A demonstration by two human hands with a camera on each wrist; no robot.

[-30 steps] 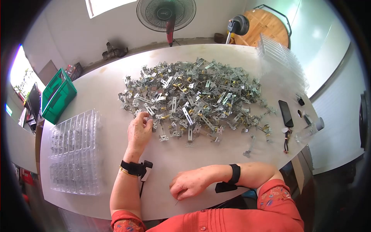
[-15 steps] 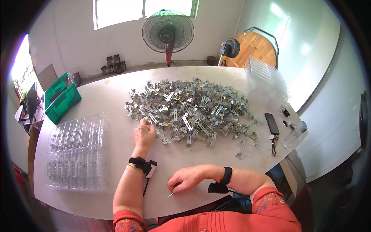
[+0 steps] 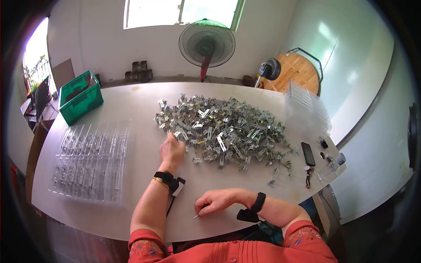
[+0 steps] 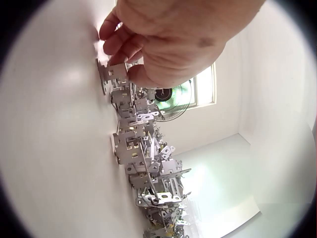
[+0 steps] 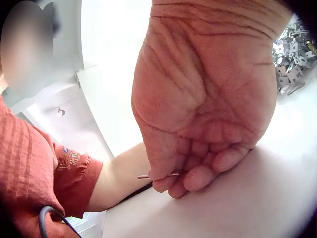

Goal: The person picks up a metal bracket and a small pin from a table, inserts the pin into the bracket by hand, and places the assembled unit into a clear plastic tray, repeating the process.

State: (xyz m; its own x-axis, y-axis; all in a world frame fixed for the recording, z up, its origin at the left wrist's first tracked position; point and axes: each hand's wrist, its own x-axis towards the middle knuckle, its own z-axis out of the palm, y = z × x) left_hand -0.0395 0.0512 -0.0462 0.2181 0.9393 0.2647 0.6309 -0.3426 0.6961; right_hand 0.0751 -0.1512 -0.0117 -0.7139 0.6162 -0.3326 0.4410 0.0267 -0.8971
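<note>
Many shiny brackets (image 3: 223, 127), one thin pin (image 5: 158, 175)

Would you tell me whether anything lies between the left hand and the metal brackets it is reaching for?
Nothing visible does. The left hand has its fingertips on a bracket at the near edge of the pile. The right hand holds a pin apart.

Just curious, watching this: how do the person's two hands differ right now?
The left hand reaches out to the edge of the metal parts pile; the right hand rests near the body. The left hand pinches a flat bracket; the right hand holds a thin pin. Both wear black wrist straps.
</note>
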